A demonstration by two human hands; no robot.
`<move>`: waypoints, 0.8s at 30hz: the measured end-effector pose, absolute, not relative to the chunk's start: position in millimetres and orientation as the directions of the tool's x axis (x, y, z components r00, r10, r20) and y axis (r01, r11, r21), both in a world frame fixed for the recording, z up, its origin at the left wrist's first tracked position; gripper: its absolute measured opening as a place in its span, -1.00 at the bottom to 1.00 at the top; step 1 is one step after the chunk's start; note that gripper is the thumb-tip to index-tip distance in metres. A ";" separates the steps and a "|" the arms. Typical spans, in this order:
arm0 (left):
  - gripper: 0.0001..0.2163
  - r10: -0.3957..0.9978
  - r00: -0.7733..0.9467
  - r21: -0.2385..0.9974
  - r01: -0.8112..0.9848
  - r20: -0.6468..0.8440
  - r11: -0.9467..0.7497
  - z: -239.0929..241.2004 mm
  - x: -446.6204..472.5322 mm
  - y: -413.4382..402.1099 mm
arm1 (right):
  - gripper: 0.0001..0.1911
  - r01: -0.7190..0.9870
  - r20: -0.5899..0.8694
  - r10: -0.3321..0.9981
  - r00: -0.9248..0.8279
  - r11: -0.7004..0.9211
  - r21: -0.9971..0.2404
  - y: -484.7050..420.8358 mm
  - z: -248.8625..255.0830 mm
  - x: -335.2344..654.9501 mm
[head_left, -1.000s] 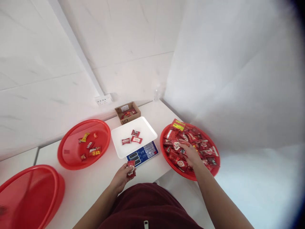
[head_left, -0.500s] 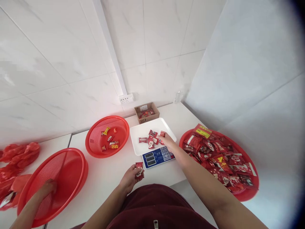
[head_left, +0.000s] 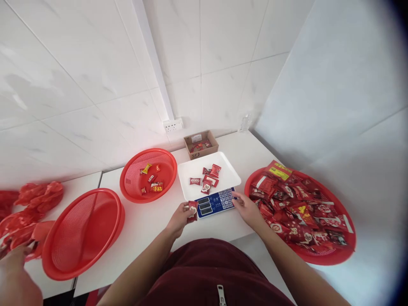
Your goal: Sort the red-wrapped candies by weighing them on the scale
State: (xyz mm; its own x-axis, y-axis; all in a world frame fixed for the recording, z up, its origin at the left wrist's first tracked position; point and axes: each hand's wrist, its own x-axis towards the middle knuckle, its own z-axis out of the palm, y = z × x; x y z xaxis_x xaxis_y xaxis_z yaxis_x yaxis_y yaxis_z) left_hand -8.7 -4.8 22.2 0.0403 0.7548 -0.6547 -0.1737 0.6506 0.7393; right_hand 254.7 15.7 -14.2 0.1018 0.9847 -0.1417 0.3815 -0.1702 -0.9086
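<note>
My left hand (head_left: 178, 219) pinches a red candy packet (head_left: 192, 211) in front of the scale's left corner. At the right end of the blue keypad (head_left: 219, 199), my right hand (head_left: 247, 208) hovers with its fingers apart and nothing in them. The scale's white tray (head_left: 186, 189) carries several small red wrapped candies (head_left: 207, 185), bunched near its middle. To the right of my right hand, a red basket (head_left: 350, 250) is heaped with red candy packets (head_left: 296, 208).
A red basket (head_left: 127, 165) with a few candies stands left of the scale. Farther left is another red basket (head_left: 49, 255), beside red plastic bags (head_left: 40, 202) and a co-worker's hand (head_left: 19, 272). Behind the scale sits a small cardboard box (head_left: 205, 153).
My right hand has let go of a candy on the tray and drawn back right. My left hand still holds its packet. The co-worker's hand has moved from the basket to the bags.
</note>
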 end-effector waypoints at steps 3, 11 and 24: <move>-0.69 0.787 0.011 0.780 -0.131 -0.617 0.612 29.0 -2.5 23.3 | -0.64 0.471 -0.120 0.984 0.130 -0.168 -0.866 -20.7 -20.0 271.9; -0.37 0.846 -0.005 0.829 -0.202 -0.533 0.521 47.2 31.5 104.8 | -0.63 0.560 -0.125 0.971 0.205 -0.221 -0.799 -46.2 -11.3 289.4; -0.79 0.680 0.102 0.687 0.124 -0.727 0.716 6.3 -15.9 -20.5 | -0.67 0.696 0.024 0.954 0.298 -0.200 -0.690 -52.5 -22.0 321.9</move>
State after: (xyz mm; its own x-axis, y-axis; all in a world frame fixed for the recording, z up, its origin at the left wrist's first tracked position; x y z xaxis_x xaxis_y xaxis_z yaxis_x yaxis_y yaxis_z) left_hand -15.9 -20.5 6.3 0.1018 0.6795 -0.7266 0.1244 0.7159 0.6870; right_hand 321.9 -52.5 -22.0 0.2980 0.9543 0.0237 0.6958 -0.2002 -0.6898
